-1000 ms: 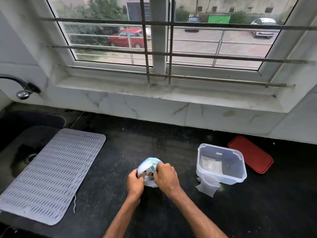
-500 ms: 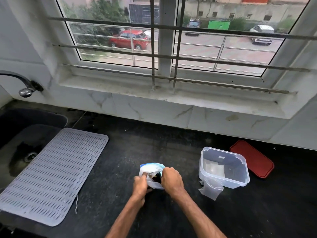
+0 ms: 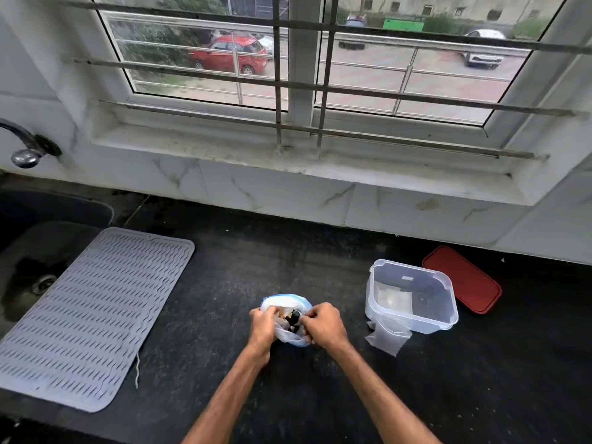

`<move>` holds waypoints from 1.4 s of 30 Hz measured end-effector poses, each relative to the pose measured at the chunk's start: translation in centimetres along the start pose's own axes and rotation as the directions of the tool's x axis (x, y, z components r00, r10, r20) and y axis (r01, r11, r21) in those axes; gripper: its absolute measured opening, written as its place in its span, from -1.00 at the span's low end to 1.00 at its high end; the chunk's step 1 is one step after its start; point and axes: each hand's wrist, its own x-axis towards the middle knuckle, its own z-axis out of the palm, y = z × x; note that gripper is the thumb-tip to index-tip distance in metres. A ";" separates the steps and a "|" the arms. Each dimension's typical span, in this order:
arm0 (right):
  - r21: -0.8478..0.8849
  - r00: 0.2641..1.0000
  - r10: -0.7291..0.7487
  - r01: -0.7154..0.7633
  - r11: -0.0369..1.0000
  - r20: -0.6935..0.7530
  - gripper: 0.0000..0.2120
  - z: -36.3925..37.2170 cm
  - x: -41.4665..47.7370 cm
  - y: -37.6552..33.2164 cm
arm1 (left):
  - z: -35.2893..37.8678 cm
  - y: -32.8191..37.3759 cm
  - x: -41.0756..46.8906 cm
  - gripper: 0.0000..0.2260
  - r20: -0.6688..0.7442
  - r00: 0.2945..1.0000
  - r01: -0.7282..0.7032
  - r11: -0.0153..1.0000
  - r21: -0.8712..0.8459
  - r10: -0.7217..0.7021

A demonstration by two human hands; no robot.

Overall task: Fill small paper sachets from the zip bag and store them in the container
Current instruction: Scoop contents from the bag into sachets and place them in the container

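**Zip bag gripped at its mouth by both hands at a kitchen bench**

The fingers of the left hand are seen curled round the left edge of the mouth of the zip bag, while the fingers of the right hand are clenched on the right edge. The mouth is held parted between them. Dark contents are visible inside, though what they are cannot be told. The bag, white with a blue rim, is placed at the middle of the black bench, close to its near edge, and both bare forearms are stretched towards it from below.

Well apart to the right, the clear plastic container is set upright with its top uncovered; something pale and flat is seen on its floor. A translucent sachet is propped against its near left corner, touching the wall. Just behind the container, to its right, a red lid is laid flat on the bench.

To the left, a grey ribbed drying mat is spread partly over a dark sink, and a tap is mounted on the wall above. A barred window is pictured behind the bench, with a red car parked outside.
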 end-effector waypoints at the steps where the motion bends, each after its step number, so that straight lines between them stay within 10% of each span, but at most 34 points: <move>1: 0.015 1.000 0.002 -0.002 1.000 -0.005 -0.79 -0.1 -0.2 -0.2 | -0.2 -0.9 1.0 -0.57 0.008 1.000 -0.002 1.000 0.018 0.002; 4: 0.043 1.000 0.019 -0.019 0.999 0.000 -0.77 0.2 -0.6 -0.4 | -0.6 -3.4 3.7 -0.37 0.049 0.999 -0.012 0.991 0.130 0.006; 9: 0.018 1.000 0.021 -0.021 1.000 0.001 -0.80 1.1 -0.8 -0.3 | -1.2 -0.5 0.0 -0.81 0.124 0.992 -0.032 0.985 0.169 0.011; 17: 0.059 0.999 0.049 -0.050 0.997 0.024 -0.80 1.6 -0.8 0.1 | -1.7 -0.5 0.5 -0.58 0.172 0.985 -0.014 0.998 0.064 0.002; 21: 0.054 0.998 0.056 -0.057 0.997 0.009 -0.80 1.7 -0.6 0.2 | -1.6 0.0 0.0 -0.97 0.150 0.989 -0.003 0.998 0.060 -0.006; 29: -0.021 1.000 0.029 -0.029 0.999 0.000 -0.81 2.3 -0.5 0.4 | -2.3 -0.6 0.1 -0.55 0.193 0.981 -0.041 0.992 0.123 0.016; 42: 0.145 0.993 0.090 -0.101 0.984 0.075 -0.84 2.0 -1.2 0.7 | -2.3 -0.6 0.5 -0.91 0.187 0.971 -0.206 0.923 0.327 0.150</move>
